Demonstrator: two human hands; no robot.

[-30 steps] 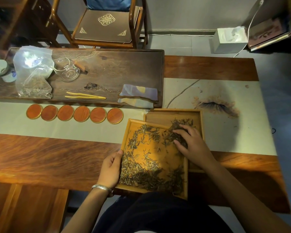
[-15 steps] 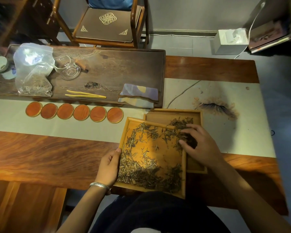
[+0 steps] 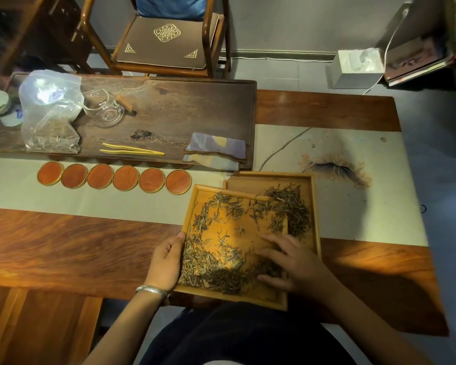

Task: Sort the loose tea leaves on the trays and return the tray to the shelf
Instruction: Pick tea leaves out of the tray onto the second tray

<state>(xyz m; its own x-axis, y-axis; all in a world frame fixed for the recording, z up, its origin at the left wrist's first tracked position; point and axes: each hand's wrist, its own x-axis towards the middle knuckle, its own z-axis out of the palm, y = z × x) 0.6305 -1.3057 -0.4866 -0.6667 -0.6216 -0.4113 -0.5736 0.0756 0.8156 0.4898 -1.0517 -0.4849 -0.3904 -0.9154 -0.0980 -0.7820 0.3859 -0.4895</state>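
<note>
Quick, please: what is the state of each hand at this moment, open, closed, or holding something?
Left hand: grips the left edge of the near wooden tray.
Right hand: open, fingers spread on the tea leaves in that tray.

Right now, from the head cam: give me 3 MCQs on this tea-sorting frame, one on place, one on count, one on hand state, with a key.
1. Where does the near tray sit?
A. overlapping the far tray
B. on the chair
C. on the dark board

2. How many round coasters stand in the row?
A. four
B. six
C. eight

3. What is the left hand doing?
A. hanging idle
B. holding tweezers
C. gripping the near tray's left edge

Key: 1 A, its right side lies over the far tray; 2 B, six orange discs; 3 C, thumb over the rim while the right hand rests on the tea leaves.
</note>
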